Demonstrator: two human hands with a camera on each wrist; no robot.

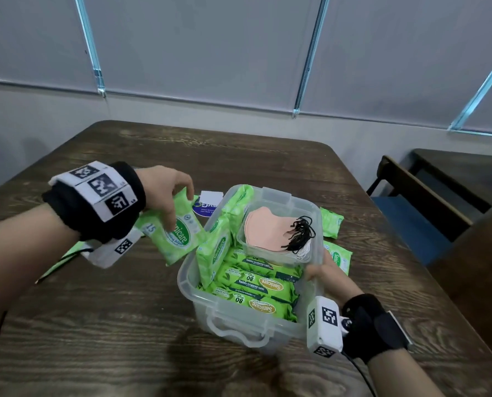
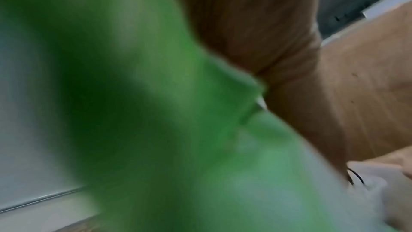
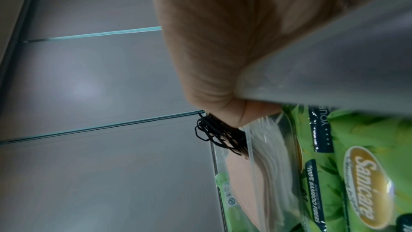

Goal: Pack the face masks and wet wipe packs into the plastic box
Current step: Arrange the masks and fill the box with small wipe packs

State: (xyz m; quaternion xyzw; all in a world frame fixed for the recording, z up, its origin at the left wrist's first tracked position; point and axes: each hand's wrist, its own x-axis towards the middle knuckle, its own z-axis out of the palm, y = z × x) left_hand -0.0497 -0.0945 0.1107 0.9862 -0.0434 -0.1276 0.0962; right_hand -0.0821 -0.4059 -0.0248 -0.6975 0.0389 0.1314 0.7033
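Holding small wipe pack in left hand, right hand gripping box rim

Wet wipe packs read "Sanicare", "80".

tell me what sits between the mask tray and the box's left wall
In the head view, small wipe packs stand on edge between the mask tray and the left wall of the plastic box.

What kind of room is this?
Probably an office or meeting room, though I can't be sure. A dark wooden table stands against a wall of grey roller blinds, and a blue-seated chair sits beside it at a second table.
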